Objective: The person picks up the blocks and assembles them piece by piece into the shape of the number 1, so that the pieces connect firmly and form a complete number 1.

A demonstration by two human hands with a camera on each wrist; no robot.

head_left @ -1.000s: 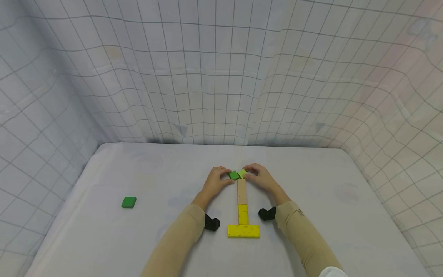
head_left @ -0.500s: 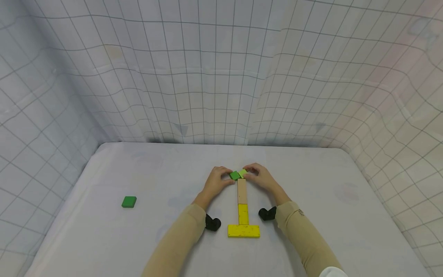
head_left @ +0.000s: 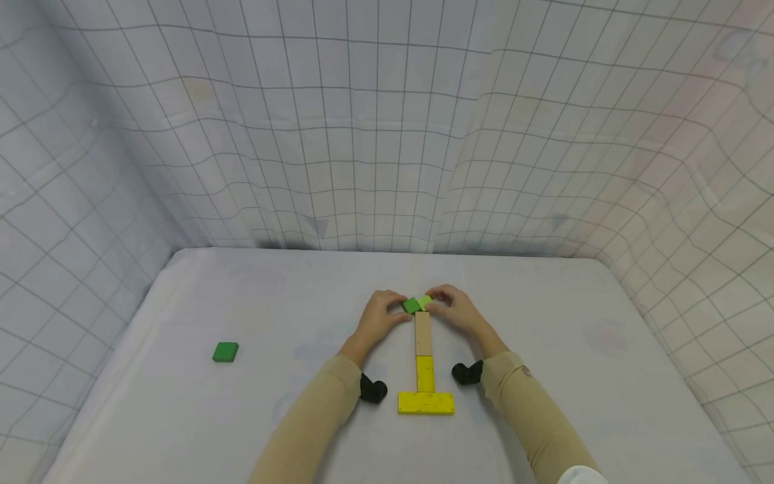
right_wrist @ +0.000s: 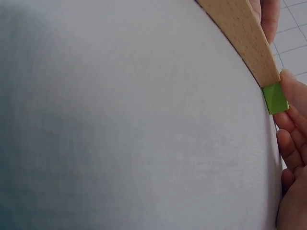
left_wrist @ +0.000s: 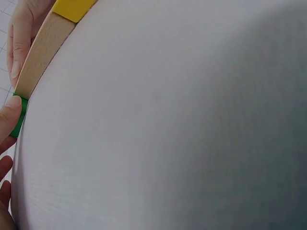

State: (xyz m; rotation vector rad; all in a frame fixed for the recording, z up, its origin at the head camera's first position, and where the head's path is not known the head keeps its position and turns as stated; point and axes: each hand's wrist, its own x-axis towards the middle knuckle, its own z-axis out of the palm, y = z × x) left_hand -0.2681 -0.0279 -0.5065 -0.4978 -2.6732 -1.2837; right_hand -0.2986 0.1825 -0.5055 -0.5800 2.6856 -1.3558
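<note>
At the far end of a row of flat blocks, my left hand (head_left: pixel 376 317) pinches a green block (head_left: pixel 411 306) between thumb and fingers. My right hand (head_left: pixel 459 312) pinches a light green block (head_left: pixel 425 302) right beside it. Both small blocks sit turned at an angle, side by side, at the top of a plain wooden block (head_left: pixel 422 334). Below that comes a yellow block (head_left: pixel 426 374), then a wider yellow block (head_left: pixel 426 403) lying crosswise. In the right wrist view the light green block (right_wrist: pixel 275 98) meets the end of the wooden block (right_wrist: pixel 243 34).
Another green block (head_left: pixel 226 352) lies alone on the left part of the white-covered table (head_left: pixel 181 417). Grid-patterned curtains (head_left: pixel 387 134) enclose the back and both sides. Black wrist mounts (head_left: pixel 373 391) stick out inward from the sleeves.
My left hand has nudged the green block slightly to the right, against the light green one. The light green block has shifted only a touch to the right; the row stays put.
</note>
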